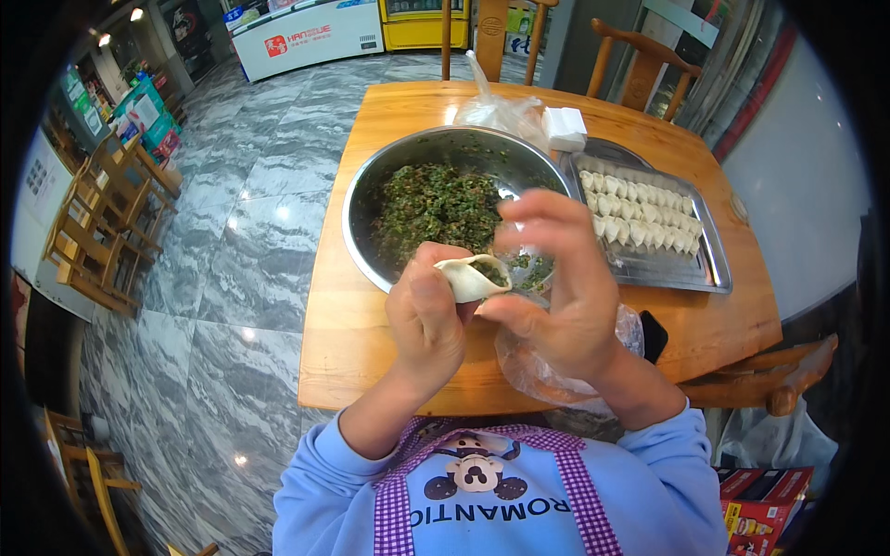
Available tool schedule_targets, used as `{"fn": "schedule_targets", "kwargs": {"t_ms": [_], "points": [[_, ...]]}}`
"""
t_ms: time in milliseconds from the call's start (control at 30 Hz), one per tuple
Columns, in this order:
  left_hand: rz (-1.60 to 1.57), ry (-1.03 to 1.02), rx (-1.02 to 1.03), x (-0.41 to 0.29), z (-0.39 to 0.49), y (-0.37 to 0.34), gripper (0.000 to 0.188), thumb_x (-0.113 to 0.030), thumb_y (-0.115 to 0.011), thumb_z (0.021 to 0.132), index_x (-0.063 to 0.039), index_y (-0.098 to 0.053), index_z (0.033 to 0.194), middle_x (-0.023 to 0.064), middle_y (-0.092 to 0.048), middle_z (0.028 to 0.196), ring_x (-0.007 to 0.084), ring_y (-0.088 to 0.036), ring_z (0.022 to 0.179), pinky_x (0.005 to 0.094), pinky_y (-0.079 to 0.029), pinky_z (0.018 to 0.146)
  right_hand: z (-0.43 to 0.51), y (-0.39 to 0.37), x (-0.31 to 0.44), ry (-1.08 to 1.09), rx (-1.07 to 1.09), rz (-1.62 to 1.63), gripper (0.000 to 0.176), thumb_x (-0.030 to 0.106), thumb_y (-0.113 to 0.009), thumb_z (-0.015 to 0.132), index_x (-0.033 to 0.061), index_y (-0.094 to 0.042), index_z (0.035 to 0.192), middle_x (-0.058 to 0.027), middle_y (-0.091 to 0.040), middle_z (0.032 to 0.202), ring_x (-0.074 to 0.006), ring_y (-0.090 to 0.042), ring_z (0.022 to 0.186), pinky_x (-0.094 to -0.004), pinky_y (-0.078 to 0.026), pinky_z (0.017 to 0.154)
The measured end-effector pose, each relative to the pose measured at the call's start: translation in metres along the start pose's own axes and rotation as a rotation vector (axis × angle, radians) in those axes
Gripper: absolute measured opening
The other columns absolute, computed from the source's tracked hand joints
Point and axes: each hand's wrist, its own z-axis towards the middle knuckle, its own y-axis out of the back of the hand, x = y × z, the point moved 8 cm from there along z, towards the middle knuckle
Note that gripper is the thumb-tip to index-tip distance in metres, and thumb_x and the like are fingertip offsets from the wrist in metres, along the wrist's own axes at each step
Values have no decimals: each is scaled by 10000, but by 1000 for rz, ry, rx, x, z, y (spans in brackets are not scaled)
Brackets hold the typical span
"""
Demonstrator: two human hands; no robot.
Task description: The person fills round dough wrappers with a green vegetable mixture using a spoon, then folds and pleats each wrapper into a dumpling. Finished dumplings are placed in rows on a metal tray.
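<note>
My left hand [427,306] pinches the left end of a half-folded dumpling [473,276], whose open right side shows green filling. My right hand [567,285] is just to the right of it, fingers spread and slightly blurred, the thumb close to the dumpling's right edge. Behind both hands stands a large steel bowl [352,226] of chopped green filling [441,205]. To the right, a rectangular metal tray [653,274] carries rows of folded dumplings [643,208] on its far part.
A clear plastic bag [521,361] lies under my right forearm, beside a black phone [652,336]. Beyond the bowl are a knotted plastic bag [500,115] and white napkins [564,128]. A wooden chair [772,375] stands at the table's [334,375] right corner.
</note>
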Motion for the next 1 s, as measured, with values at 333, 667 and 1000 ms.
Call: {"fn": "schedule_targets", "kwargs": {"t_ms": [333,667,1000], "points": [[-116,-22,110,-5,-3,-14,536,-410,-276,1035,-6,-591,877,13,-559,683,63,-487,570,212,-356,487,6,-43,-17,-253,400,498,578,315,-426,901,-64,-464,1336,-193,-358,1464,-287,-338,1355,-400,-273,1100],[35,98,245,-19,3,-22,583,-404,-239,1036,-18,-569,749,20,-514,533,74,-450,430,207,-300,399,2,-49,-27,-527,310,766,593,320,-357,894,-130,-512,1247,-247,-475,1357,-311,-471,1249,-372,-357,1052],[27,171,277,-6,5,-16,550,-348,-257,1038,-12,-579,745,24,-533,533,85,-481,414,212,-339,376,-2,-52,-33,-528,322,741,503,239,-317,897,-137,-562,1123,-285,-521,1271,-362,-530,1168,-420,-410,1018]]}}
